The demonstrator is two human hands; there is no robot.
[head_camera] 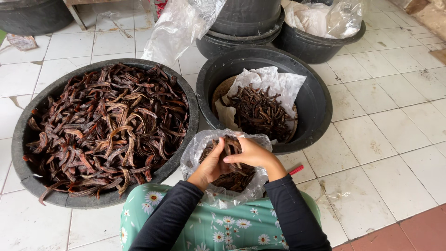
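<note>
Head view. A clear crinkled plastic bag rests on the person's lap, on a green cloth printed with white daisies, its mouth turned upward; this bag is the landmark. Inside it lies a bundle of dark brown, dried, strip-like pieces, their long axes running roughly from the lap end toward the bag mouth. The left hand reaches in from the bag's left side, fingers curled around several strips; the right hand lies over the bag mouth from the right, fingers bent down onto the same strips, and how firmly its grip closes cannot be told. Both hands meet at the bundle, with the strips directly beneath and between them. Left of the bag stands a wide, shallow black plastic basin heaped with similar reddish-brown strips. Beyond the bag, a deeper black round tub holds a smaller pile on white crumpled plastic sheeting. A small red object lies on the white tiled floor, just right of the bag.
</note>
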